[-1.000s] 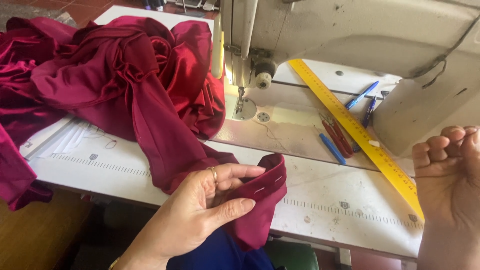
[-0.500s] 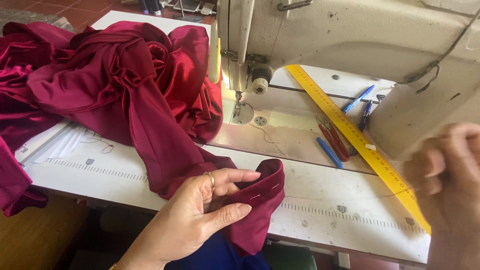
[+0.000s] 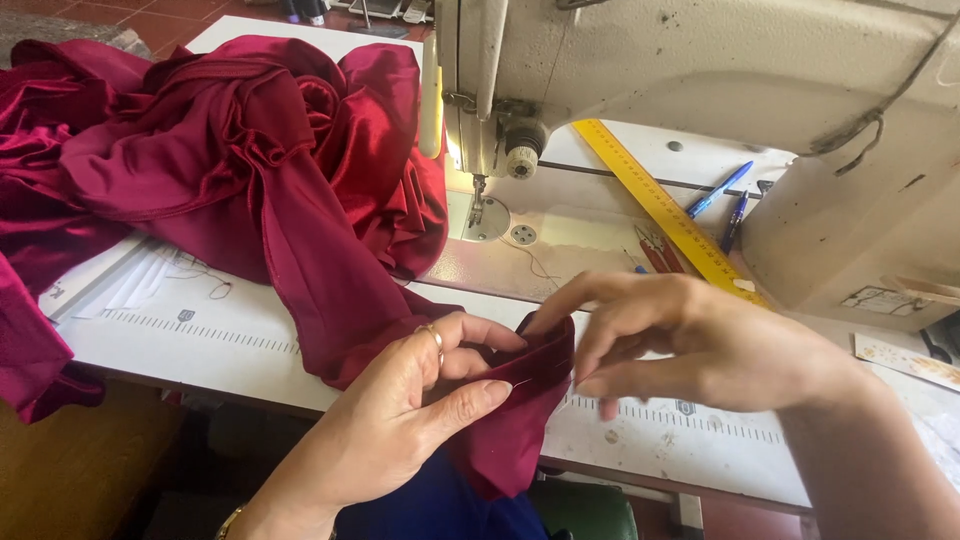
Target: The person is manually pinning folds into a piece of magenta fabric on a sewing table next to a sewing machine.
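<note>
The left hand (image 3: 420,400) pinches a folded end of glossy crimson satin fabric (image 3: 300,190) at the white table's (image 3: 200,340) front edge. The right hand (image 3: 690,345) touches that fold, fingertips blurred; its grip is unclear. A cream sewing machine (image 3: 700,80) hides part of the yellow ruler (image 3: 665,215).

The fabric (image 3: 250,170) lies heaped on the table (image 3: 200,340) left of and behind both hands (its end reaching between them); the sewing machine (image 3: 700,90) stands behind, the ruler (image 3: 665,212) beneath its arm.
</note>
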